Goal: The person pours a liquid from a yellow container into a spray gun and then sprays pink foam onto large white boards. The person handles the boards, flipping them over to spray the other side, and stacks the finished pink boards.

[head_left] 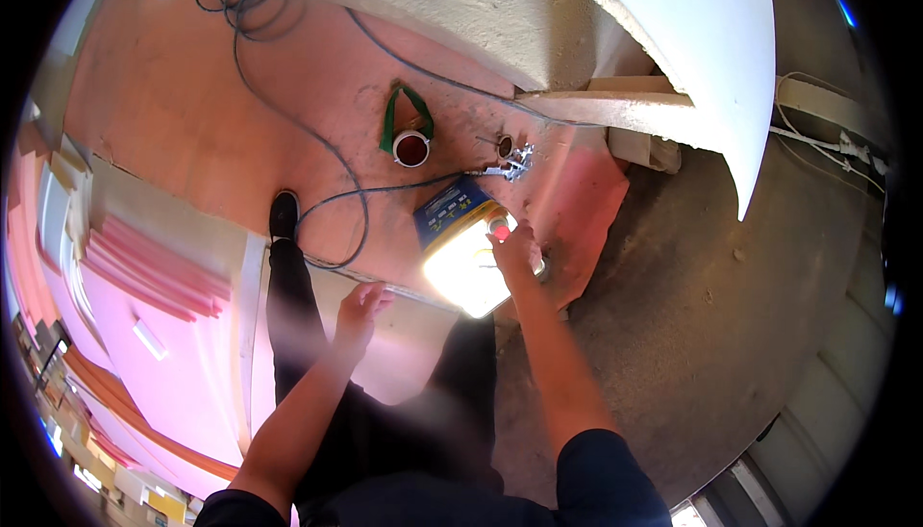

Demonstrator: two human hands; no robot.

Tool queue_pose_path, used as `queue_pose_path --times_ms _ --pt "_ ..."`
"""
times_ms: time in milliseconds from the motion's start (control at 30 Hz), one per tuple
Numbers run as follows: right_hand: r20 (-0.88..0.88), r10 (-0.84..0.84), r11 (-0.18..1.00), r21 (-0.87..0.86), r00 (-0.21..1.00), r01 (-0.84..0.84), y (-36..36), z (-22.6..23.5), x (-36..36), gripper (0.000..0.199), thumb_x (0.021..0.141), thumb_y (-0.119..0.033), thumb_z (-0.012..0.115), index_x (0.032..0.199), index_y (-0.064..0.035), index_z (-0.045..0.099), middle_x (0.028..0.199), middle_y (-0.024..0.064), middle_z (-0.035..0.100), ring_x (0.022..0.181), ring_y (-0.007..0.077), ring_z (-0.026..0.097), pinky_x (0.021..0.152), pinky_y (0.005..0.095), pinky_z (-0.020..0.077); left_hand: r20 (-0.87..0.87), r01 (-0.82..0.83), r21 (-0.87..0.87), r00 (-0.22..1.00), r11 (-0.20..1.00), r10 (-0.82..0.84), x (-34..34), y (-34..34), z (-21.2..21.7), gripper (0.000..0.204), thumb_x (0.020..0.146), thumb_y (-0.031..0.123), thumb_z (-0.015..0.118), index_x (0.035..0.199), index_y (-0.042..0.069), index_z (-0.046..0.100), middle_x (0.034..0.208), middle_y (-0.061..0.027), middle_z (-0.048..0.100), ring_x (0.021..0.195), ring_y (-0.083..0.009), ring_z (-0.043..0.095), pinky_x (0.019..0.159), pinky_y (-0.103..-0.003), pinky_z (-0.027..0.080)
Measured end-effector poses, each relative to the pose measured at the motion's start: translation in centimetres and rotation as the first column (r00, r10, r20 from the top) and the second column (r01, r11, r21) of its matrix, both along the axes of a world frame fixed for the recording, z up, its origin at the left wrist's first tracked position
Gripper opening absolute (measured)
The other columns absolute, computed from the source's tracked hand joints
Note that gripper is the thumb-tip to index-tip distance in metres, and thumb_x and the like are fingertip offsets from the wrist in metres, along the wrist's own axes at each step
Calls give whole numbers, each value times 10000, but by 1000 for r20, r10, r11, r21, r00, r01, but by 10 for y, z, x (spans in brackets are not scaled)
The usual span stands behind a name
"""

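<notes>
Blue and yellow banded the upper part of a rectangular can (pixel 455 208), while glare burned its lower face to white and hid whatever texture lay there. Through the head camera I saw it just beyond the right knee, over a scuffed pink sheet (pixel 173 75); whether it stood upright or leaned, I could not tell. My right hand (pixel 520 246) was at its round red cap (pixel 499 229), fingertips touching, though I could not make out if they had closed around it. My left hand (pixel 360 311) hung apart from the can, empty, fingers loosely bent. Something pale and round (pixel 542 268) was mostly hidden behind the right wrist.

Farther off lay a silvery, knobbly metal tool (pixel 519 163), too small to make out in detail, with a thin dark hose (pixel 363 188) running up to it in smooth loops. Near it stood a small round pot (pixel 505 146). A white-rimmed cup (pixel 411 149) with dark red inside sat against a green strap (pixel 388 121) bent into an arch. Overhead, a smooth white curved panel (pixel 711 37), rough along one edge, was cut off by the frame.
</notes>
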State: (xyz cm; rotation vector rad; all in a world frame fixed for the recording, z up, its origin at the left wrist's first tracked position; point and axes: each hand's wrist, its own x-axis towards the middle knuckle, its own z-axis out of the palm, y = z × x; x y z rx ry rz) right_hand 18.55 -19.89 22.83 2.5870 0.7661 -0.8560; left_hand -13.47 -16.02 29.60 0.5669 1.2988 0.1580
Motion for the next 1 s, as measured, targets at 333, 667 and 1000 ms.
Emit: queue_pose_path --times_ms 333,667,1000 --pt "-93 58 992 -107 994 -68 13 5 7 375 947 -365 604 1148 -52 649 928 157 710 930 321 708 777 418 563 -36 2 -4 999 1000 -2 -2 1 1 418 1005 367 567 1181 -11 583 1084 -162 684 1012 -236 656 962 -347 487" --pt "-559 -823 -47 245 101 968 -93 -49 -42 280 892 -204 665 1084 -3 633 859 89 665 802 202 654 670 336 532 -96 80 6 992 997 -79 1 9 -1 443 992 365 585 1196 -28 580 1082 -167 681 996 -231 663 932 -315 494" --pt "-629 -654 -620 129 -419 774 -51 -69 -50 389 745 -149 780 1080 5 655 858 97 658 568 173 579 547 335 486 -171 338 40 930 940 -326 9 -25 -19 447 984 357 606 1190 -38 572 1042 -163 686 941 -208 670 881 -291 510"
